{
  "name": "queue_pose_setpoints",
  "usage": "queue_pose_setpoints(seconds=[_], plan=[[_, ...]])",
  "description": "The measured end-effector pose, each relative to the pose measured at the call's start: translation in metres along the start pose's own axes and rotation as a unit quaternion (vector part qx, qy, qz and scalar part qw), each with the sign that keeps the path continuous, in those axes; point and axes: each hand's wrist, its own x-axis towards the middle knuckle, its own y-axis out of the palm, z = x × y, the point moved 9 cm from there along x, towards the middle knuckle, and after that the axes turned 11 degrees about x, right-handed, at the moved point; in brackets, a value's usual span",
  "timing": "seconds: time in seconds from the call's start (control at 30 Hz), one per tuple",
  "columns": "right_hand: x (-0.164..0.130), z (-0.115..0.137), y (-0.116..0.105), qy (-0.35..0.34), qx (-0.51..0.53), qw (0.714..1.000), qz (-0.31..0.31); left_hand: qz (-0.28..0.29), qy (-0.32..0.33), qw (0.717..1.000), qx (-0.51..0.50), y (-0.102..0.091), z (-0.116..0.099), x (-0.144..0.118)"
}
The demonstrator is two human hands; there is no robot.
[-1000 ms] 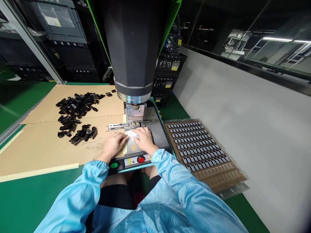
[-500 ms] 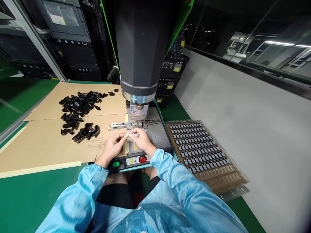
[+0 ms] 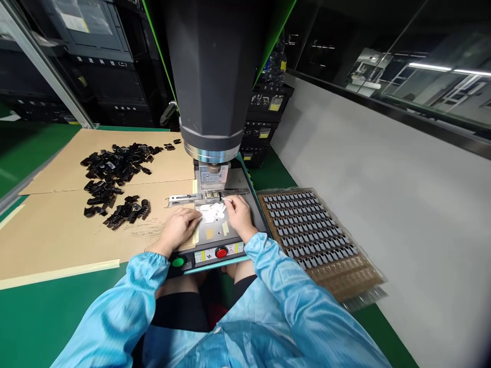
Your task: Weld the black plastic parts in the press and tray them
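Note:
Several small flat white pieces (image 3: 210,212) lie in a loose pile on the press's metal base plate. My left hand (image 3: 179,228) rests at the left side of this pile, thumb and fingers pinched together; what is between the fingertips is too small to make out. My right hand (image 3: 239,216) is closed in a pinch on a small, thin white piece, at the right end of the metal fixture (image 3: 213,194). The fixture sits beneath the press head (image 3: 211,145), with small rounded parts in its middle. Clear blocks with a label stand just behind it.
Black plastic parts (image 3: 118,166) are heaped on cardboard (image 3: 57,225) to the left. A tray (image 3: 364,276) of rows of grey parts lies to the right. Green (image 3: 178,262) and red (image 3: 221,252) buttons line the base's front. Black crates (image 3: 259,130) stand behind; a wall (image 3: 356,174) rises at right.
My hands were together above the white pieces and have come apart. The right one moved right and forward to the fixture; the left stayed near the pile, which is now uncovered.

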Motion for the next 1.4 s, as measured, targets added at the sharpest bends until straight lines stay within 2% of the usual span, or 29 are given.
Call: queue_pose_setpoints(seconds=[0.17,0.3,0.47,0.53,0.63,0.8,0.93,1.03,1.13,1.2,1.27,1.33,1.4], plan=[[0.012,-0.002,0.019,-0.039,-0.087,0.995,0.041,-0.083,-0.076,0.991,-0.071,-0.022,0.010,0.002],[0.023,-0.003,0.038,-0.031,-0.189,0.978,0.079,-0.114,-0.090,0.989,-0.038,-0.024,0.003,0.035],[0.023,0.005,0.047,-0.019,-0.282,0.949,0.138,-0.072,-0.033,0.994,0.069,-0.005,-0.017,0.073],[0.019,0.011,0.047,-0.034,-0.292,0.944,0.152,-0.048,-0.010,0.991,0.124,0.002,-0.025,0.075],[0.013,0.018,0.049,-0.055,-0.290,0.941,0.163,-0.023,-0.010,0.980,0.198,0.008,-0.031,0.070],[0.012,0.018,0.052,-0.059,-0.269,0.946,0.172,-0.010,-0.036,0.982,0.183,0.007,-0.043,0.066],[0.015,0.017,0.049,-0.059,-0.258,0.949,0.172,-0.009,-0.021,0.989,0.146,-0.007,-0.051,0.055],[0.017,0.019,0.048,-0.059,-0.259,0.951,0.158,-0.029,-0.032,0.990,0.134,-0.035,-0.029,0.024],[0.017,0.032,0.062,-0.074,-0.234,0.958,0.149,-0.066,-0.113,0.976,0.174,-0.077,0.027,-0.029],[0.013,0.051,0.094,-0.108,-0.194,0.957,0.184,-0.093,-0.189,0.954,0.214,-0.103,0.069,-0.067],[0.008,0.071,0.139,-0.143,-0.158,0.945,0.246,-0.104,-0.251,0.931,0.244,-0.118,0.102,-0.096],[0.006,0.088,0.187,-0.165,-0.148,0.929,0.297,-0.099,-0.273,0.921,0.258,-0.122,0.118,-0.110],[0.006,0.097,0.228,-0.176,-0.153,0.915,0.330,-0.089,-0.264,0.924,0.261,-0.118,0.122,-0.110]])
